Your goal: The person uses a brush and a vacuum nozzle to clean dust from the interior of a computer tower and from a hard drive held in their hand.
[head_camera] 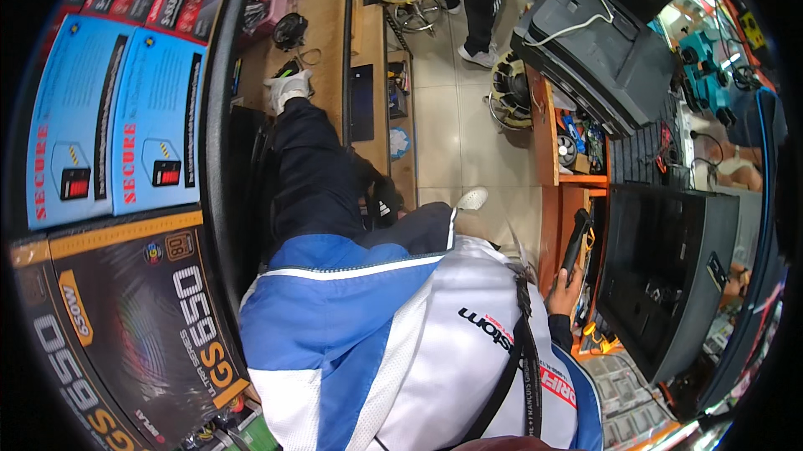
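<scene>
My left arm, in a dark sleeve, reaches onto the wooden workbench (329,31) at upper left. At its end, my left hand (290,90) looks covered by a white glove or cloth. It lies beside a small dark-and-green object (287,70), and its fingers are too unclear to show a grip. A small round black fan-like object (290,31) rests farther along the bench. On the right, my bare right hand (566,291) grips the lower end of a long black handheld object (576,241), held upright beside the orange shelf unit (547,219).
Power supply boxes (144,319) and blue boxes (157,119) line the left side. A dark printer (596,43) and a black monitor-like unit (659,275) stand at right. Ahead, a worn stool (511,90) and a standing person (480,12) occupy the tiled floor (439,137).
</scene>
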`<state>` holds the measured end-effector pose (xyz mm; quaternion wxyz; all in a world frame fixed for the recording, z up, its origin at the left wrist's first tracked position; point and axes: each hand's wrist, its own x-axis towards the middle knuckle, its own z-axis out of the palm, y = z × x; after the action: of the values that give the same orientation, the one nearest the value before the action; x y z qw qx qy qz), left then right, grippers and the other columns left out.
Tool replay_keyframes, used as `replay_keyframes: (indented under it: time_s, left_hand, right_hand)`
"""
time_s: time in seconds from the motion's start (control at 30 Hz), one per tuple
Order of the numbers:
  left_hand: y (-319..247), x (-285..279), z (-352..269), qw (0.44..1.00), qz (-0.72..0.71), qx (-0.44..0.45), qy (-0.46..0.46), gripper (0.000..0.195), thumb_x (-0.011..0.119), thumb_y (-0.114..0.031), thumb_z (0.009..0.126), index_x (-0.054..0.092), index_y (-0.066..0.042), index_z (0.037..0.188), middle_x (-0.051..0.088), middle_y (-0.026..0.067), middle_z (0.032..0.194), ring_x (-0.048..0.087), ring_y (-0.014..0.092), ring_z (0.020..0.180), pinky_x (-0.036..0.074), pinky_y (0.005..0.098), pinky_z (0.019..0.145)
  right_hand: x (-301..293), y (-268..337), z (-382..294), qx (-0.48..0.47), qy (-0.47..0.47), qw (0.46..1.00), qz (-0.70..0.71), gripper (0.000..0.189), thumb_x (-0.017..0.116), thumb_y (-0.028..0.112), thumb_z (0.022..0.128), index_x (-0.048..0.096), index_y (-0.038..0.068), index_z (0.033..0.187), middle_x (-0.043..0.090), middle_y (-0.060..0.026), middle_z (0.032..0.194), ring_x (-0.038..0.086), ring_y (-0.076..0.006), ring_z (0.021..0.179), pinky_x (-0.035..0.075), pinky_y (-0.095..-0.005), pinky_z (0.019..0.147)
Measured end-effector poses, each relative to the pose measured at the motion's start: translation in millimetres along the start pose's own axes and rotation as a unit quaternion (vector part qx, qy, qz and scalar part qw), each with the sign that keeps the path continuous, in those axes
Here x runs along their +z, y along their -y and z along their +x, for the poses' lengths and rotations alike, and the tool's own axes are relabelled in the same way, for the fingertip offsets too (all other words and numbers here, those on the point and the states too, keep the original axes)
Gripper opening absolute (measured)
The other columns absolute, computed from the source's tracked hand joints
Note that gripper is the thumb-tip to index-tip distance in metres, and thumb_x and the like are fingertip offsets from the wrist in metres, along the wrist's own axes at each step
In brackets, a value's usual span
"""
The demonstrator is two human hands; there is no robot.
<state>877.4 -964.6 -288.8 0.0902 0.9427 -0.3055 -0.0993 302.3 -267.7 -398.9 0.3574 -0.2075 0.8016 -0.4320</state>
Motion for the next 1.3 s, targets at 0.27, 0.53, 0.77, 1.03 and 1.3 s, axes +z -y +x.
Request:
replay_keyframes:
  time_s: [0.27,0.53,0.77,1.03,1.3]
  left_hand:
    - [-22.8,-24.0,-73.1,0.996,-0.073,-0.039,0.035,0.153,0.100,-0.067,0.065,0.026,0.007,0.177,0.053,0.0330,0.171,0.060,0.045,0.153,0.050,0.0551,0.127]
    - [27.2,-47.3,-299.0,0.437,-0.642,0.171,0.607,0.077,0.078,-0.060,0.092,0.069,0.003,0.135,0.078,0.0216,0.112,0.077,0.034,0.092,0.066,0.0485,0.084]
    - [131.8,-17.6,-618.3,0.102,-0.337,-0.058,0.934,0.107,0.077,-0.068,0.090,0.049,-0.003,0.170,0.058,0.0297,0.162,0.069,0.049,0.125,0.062,0.0646,0.101]
    - [228.0,-33.3,-782.7,-0.010,-0.065,-0.109,0.992,0.105,0.083,-0.058,0.095,0.046,0.009,0.167,0.062,0.0387,0.154,0.075,0.055,0.127,0.069,0.0612,0.104]
    - [284.6,-12.0,-852.5,0.029,0.054,0.026,0.998,0.103,0.085,-0.062,0.096,0.050,0.006,0.165,0.065,0.0287,0.154,0.077,0.038,0.127,0.070,0.0464,0.105]
  right_hand:
    - [3.7,-11.6,-36.4,-0.018,-0.046,0.999,-0.011,0.047,0.069,0.038,0.117,0.061,0.009,0.152,0.066,-0.0038,0.090,0.061,-0.0117,0.066,0.049,-0.0310,0.057]
    - [-37.9,26.4,-94.0,-0.097,-0.108,0.989,0.015,0.056,0.066,0.038,0.118,0.058,0.002,0.159,0.067,-0.0035,0.088,0.061,-0.0100,0.067,0.051,-0.0296,0.060]
    - [-108.8,123.8,-199.0,-0.271,-0.061,0.953,-0.122,0.051,0.079,0.027,0.108,0.070,0.003,0.152,0.079,-0.0242,0.137,0.076,-0.0400,0.131,0.059,-0.0442,0.110]
    - [-163.4,88.1,-322.7,-0.198,-0.196,0.954,-0.109,0.049,0.077,0.027,0.110,0.071,0.001,0.152,0.081,-0.0249,0.133,0.081,-0.0400,0.121,0.062,-0.0433,0.105]
    - [-194.6,15.1,-414.2,-0.170,-0.347,0.910,-0.148,0.050,0.075,0.029,0.112,0.070,0.003,0.154,0.084,-0.0184,0.113,0.083,-0.0312,0.099,0.062,-0.0403,0.093]
